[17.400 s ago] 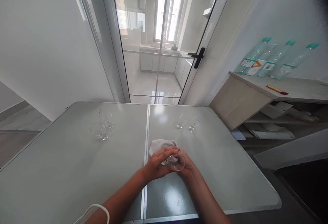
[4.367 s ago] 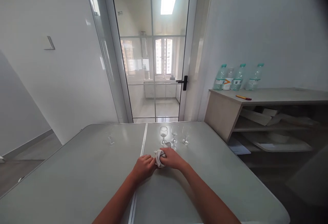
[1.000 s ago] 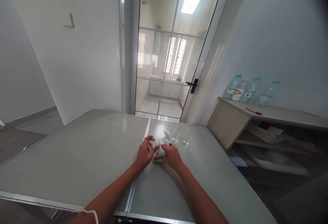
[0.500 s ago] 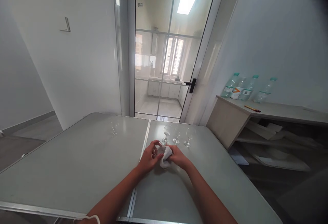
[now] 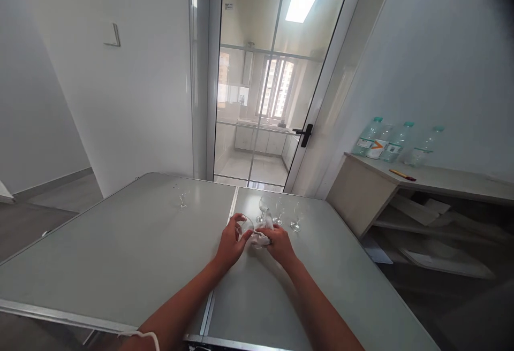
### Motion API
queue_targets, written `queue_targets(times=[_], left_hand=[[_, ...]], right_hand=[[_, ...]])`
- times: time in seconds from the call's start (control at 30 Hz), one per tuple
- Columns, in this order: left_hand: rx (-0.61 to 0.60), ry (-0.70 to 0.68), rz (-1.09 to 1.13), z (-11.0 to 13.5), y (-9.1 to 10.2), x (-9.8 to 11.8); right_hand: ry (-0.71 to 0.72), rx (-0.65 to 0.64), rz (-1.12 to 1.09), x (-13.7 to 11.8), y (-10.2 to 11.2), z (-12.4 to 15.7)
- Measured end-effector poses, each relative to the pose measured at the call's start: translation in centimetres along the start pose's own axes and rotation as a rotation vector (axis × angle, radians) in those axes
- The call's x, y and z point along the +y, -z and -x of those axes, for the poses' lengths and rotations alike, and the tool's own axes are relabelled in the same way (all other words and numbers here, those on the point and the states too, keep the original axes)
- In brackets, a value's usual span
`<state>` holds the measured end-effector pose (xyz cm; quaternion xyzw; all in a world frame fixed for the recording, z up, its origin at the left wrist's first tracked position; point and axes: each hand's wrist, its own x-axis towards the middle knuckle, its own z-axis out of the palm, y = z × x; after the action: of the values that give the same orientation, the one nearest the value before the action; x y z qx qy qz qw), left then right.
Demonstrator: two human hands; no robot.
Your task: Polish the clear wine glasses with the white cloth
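Note:
My left hand (image 5: 232, 239) is closed around the bowl of a clear stemmed glass (image 5: 246, 226), which lies tilted above the table. A white cloth (image 5: 261, 238) is bunched in my right hand (image 5: 278, 242), pressed against the glass on its right side. The cloth hides the glass's stem and foot. Just beyond my hands, three clear stemmed glasses stand upright in a row: a left one (image 5: 263, 209), a middle one (image 5: 278, 213) and a right one (image 5: 296, 217). Another stemmed glass (image 5: 182, 199) stands on the far left half of the table.
The grey table (image 5: 120, 254) has a metal seam down its middle. To the right is a shelf unit (image 5: 361, 190) bearing several plastic bottles (image 5: 395, 142) and a yellow-red pen-like item (image 5: 402, 175). A glass door (image 5: 265, 89) with a black handle (image 5: 305, 135) stands behind the table.
My left hand and the glass have tilted and shifted slightly left. The cloth in my right hand has moved from the glass's front to its right side. The view has swung slightly left.

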<state>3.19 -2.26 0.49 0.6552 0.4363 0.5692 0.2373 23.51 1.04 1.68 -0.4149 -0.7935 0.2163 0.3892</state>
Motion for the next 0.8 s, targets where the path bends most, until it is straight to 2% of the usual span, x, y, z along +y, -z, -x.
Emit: queue_targets(times=[0.07, 0.23, 0.33, 0.47, 0.67, 0.73, 0.8], left_hand=[[0.006, -0.022, -0.016, 0.1, 0.2, -0.2], [-0.059, -0.08, -0.074, 0.4, 0.2, -0.2], [-0.086, -0.094, -0.106, 0.6, 0.1, -0.2], [-0.1, -0.138, -0.13, 0.7, 0.2, -0.3], [-0.197, -0.227, -0.153, 1.0, 0.1, -0.4], [-0.204, -0.225, -0.144, 1.0, 0.0, -0.4], [-0.153, -0.187, -0.12, 0.9, -0.2, -0.3]], right_hand=[[-0.021, -0.023, -0.091, 0.0, 0.0, 0.0], [-0.032, -0.331, -0.414, -0.7, -0.1, 0.5], [0.011, -0.431, -0.492, -1.1, -0.1, 0.8], [-0.003, -0.379, -0.495, -1.2, -0.5, 0.6], [-0.011, -0.332, -0.276, -0.8, -1.4, 0.6], [-0.006, -0.229, -0.141, -0.6, -1.6, 0.5], [-0.011, -0.091, -0.016, -0.5, -1.6, 0.4]])
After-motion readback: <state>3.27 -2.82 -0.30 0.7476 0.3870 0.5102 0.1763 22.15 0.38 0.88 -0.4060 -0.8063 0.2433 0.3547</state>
